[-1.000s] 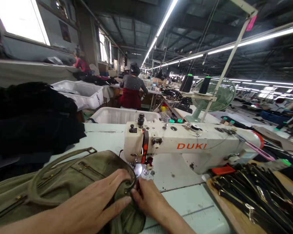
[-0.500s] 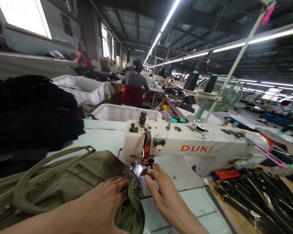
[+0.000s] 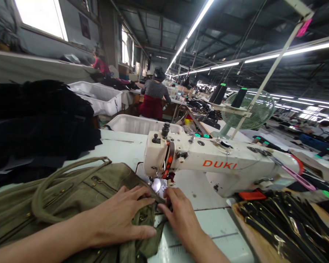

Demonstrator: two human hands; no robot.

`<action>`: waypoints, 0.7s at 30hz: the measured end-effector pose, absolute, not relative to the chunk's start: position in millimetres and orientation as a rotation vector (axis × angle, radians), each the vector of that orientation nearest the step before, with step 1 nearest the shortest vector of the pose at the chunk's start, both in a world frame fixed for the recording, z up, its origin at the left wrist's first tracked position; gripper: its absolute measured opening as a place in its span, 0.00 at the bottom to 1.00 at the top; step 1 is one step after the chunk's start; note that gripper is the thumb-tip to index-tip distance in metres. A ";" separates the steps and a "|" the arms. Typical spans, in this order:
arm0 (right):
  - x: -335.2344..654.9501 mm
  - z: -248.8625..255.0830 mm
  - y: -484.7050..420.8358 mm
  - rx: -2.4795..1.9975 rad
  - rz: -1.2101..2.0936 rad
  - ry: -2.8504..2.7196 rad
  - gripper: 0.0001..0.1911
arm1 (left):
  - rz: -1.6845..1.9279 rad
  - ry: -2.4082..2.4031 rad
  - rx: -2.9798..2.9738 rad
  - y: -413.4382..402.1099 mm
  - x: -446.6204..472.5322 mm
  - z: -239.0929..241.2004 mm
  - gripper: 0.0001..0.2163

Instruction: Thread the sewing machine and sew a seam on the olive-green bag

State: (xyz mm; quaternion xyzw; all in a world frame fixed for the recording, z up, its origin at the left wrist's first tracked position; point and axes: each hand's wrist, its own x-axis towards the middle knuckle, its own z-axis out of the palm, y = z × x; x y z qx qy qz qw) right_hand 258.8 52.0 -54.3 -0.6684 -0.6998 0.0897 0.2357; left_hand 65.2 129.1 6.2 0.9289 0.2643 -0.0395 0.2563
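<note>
An olive-green canvas handbag [image 3: 76, 199] with a rolled handle and brass-coloured fittings lies on the sewing machine's pale table, at the left. Its right edge runs in beside the lit needle area of a white sewing machine [image 3: 219, 160]. Lying on the bag, my left hand [image 3: 123, 215] has its fingers stretched toward the needle and its thumb spread apart. My right hand [image 3: 182, 217] is closed at the bag's edge, just right of the presser foot, with thumb and fingertips pinching the fabric. The fingertips partly hide that edge.
Black fabric pieces [image 3: 38, 128] are piled at the left. A wooden tray [image 3: 244, 230] of black straps with metal parts stands at the right, by a red object [image 3: 252, 196]. Behind the machine are a white bin [image 3: 142, 124], thread cones [image 3: 218, 94], a fan [image 3: 259, 109] and a seated person [image 3: 155, 95].
My left hand has slid forward and right over the bag, its thumb now in view. My right hand has moved from beside the presser foot onto the bag's edge. The view has shifted slightly.
</note>
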 end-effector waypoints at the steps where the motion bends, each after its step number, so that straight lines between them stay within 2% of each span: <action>1: 256.9 -55.3 53.5 -1.809 0.158 -1.993 0.12 | -0.115 0.731 2.531 128.4 65.5 5.4 0.30; 3: 253.6 -58.6 54.9 -1.699 -0.016 -2.179 0.16 | -0.135 0.769 2.531 126.4 64.9 2.9 0.31; 8: 252.0 -71.5 56.4 -1.600 -0.249 -2.312 0.16 | -0.066 0.854 2.565 119.9 61.8 -8.6 0.34; 16: 276.4 -77.4 103.6 -1.505 -0.334 -2.304 0.11 | 0.232 1.123 2.635 122.4 91.4 -22.0 0.26; 21: 291.4 -83.2 119.7 -1.413 -0.344 -2.335 0.09 | 0.238 1.327 2.580 114.0 109.0 -26.3 0.25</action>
